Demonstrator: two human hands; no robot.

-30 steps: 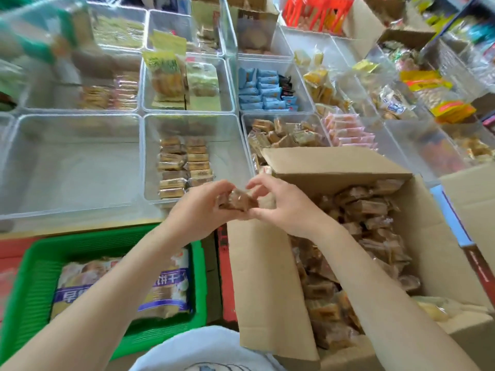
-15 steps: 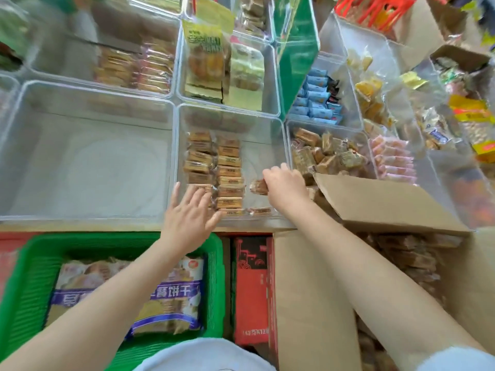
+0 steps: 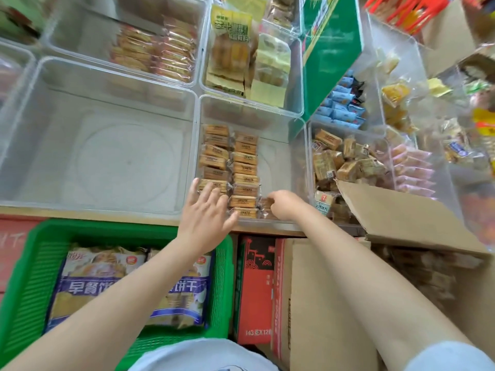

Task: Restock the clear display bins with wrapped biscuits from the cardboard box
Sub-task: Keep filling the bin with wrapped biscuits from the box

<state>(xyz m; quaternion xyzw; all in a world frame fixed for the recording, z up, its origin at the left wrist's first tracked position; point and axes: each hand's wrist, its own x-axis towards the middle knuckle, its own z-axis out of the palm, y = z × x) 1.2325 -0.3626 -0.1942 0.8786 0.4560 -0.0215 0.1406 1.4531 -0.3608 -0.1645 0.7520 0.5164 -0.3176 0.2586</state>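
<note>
Beside flat, splayed left hand [image 3: 205, 210], glossy rectangular wrapped biscuit [image 3: 265, 202] is pinched by right hand [image 3: 284, 205] inside clear rigid bin [image 3: 278, 121].

Landmark: green basket [image 3: 32, 266], lower left, slatted plastic walls, large printed snack bags inside. Directly behind basket: wooden shelf edge [image 3: 88, 213], running left to right. Left of basket: red surface [image 3: 13, 236], faint white marks, partly cut off by frame. Right of basket, touching or just beside: upright red carton [image 3: 254, 290] with printed text. Far behind and right of basket: tilted green board [image 3: 332, 49], glossy. Further right at top edge: red-orange plastic rack [image 3: 401, 9]. Lighting even, diffuse; soft glare on board.
</note>
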